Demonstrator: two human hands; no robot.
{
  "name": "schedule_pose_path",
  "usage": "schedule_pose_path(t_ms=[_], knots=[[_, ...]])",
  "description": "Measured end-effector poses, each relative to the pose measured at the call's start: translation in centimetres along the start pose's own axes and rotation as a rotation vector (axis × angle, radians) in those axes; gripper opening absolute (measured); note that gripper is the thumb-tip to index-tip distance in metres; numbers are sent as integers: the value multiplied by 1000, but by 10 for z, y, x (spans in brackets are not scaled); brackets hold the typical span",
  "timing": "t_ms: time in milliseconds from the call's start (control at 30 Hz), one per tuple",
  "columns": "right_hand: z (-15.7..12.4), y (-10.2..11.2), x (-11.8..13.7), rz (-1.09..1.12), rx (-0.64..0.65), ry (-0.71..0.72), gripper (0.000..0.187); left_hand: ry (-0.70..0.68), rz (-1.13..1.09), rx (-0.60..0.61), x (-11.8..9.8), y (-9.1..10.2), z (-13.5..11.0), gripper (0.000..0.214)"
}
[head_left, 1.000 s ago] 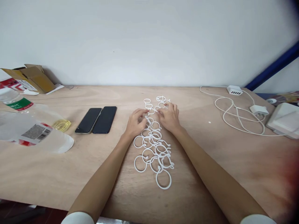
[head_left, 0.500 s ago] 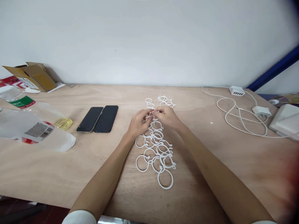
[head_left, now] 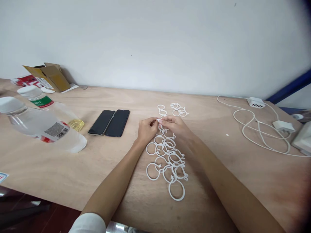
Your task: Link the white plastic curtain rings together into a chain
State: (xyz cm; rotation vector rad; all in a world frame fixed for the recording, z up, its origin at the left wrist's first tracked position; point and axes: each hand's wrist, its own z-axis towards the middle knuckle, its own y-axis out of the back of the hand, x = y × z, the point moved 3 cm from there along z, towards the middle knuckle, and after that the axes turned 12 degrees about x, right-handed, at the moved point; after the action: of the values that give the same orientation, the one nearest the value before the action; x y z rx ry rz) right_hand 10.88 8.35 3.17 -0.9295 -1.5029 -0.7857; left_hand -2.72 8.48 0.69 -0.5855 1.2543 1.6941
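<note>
My left hand (head_left: pixel 147 130) and my right hand (head_left: pixel 177 127) meet over the far end of a strip of white plastic curtain rings. Both are closed, thumbs and fingertips pinching a white curtain ring (head_left: pixel 159 120) between them. Fingers cover most of that ring. Several more curtain rings (head_left: pixel 171 164) with small eyelets lie overlapping on the wooden table, stretching from beneath my hands toward me. Beyond my fingers are a couple of separate rings (head_left: pixel 161 109), with a small cluster of rings (head_left: pixel 179 111) to their right.
Two dark phones (head_left: pixel 117 123) lie side by side left of my hands. Farther left stand a large clear bottle (head_left: pixel 46 129), a second bottle (head_left: pixel 57 108) and an open cardboard box (head_left: pixel 54 77). White cables (head_left: pixel 259 129) and a charger (head_left: pixel 256 102) occupy the right side.
The view has swung slightly left, so things appear farther right. My hands have drawn closer around the pinched ring, and my left fingers are more curled.
</note>
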Motion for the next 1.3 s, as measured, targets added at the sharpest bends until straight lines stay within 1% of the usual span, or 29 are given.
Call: schedule_pose_path(t_ms=[67, 100, 200, 300, 400, 467, 533, 600, 700, 767, 800, 867, 933, 967, 1000, 1067, 1133, 1233, 1300], knots=[[1, -3, 0, -66, 36, 42, 37, -39, 66, 27, -4, 0, -1, 18], [1, -3, 0, -91, 33, 57, 39, -58, 98, 28, -5, 0, -1, 17], [1, -2, -1, -109, -4, 68, 41, -117, 150, 19, -6, 0, -2, 17], [2, 0, -2, -81, -44, 50, 38, -139, 145, 48, -5, -1, -2, 24], [1, -2, -1, -63, -9, 35, 37, -98, 72, 84, -4, -1, -1, 29], [0, -5, 3, -72, 31, 70, 38, -70, 7, 93, -5, 0, 0, 30], [-2, -11, 8, -93, 53, 145, 37, -19, -68, 69, -4, 2, 2, 32], [-4, -18, 13, -145, 69, 220, 32, 45, -140, 18, -2, 5, 3, 37], [-5, -23, 16, -229, 50, 279, 26, 64, -177, -27, 2, 7, 4, 38], [-3, -16, 14, -243, 0, 276, 25, 39, -141, -10, 3, 6, 4, 34], [-2, -9, 13, -247, -36, 270, 25, 35, -117, -2, 3, 5, 5, 33], [1, 11, 7, -310, -155, 264, 24, 20, -71, 14, 3, 3, 5, 28], [1, 31, -1, -488, -297, 268, 24, -21, -29, 28, 2, 1, 6, 18], [1, 39, -6, -609, -340, 264, 27, -47, -13, 36, 1, 0, 6, 15], [1, 44, -12, -734, -354, 256, 32, -73, 2, 47, 1, 0, 6, 17], [2, 49, -24, -947, -329, 227, 41, -109, 20, 78, 0, -2, 6, 27], [2, 49, -33, -1071, -300, 202, 41, -118, 12, 114, 0, -2, 6, 34], [3, 46, -40, -1110, -285, 198, 32, -123, -37, 125, 0, -1, 5, 36], [5, 46, -40, -1061, -310, 210, 25, -119, -72, 76, 0, 2, 5, 33]])
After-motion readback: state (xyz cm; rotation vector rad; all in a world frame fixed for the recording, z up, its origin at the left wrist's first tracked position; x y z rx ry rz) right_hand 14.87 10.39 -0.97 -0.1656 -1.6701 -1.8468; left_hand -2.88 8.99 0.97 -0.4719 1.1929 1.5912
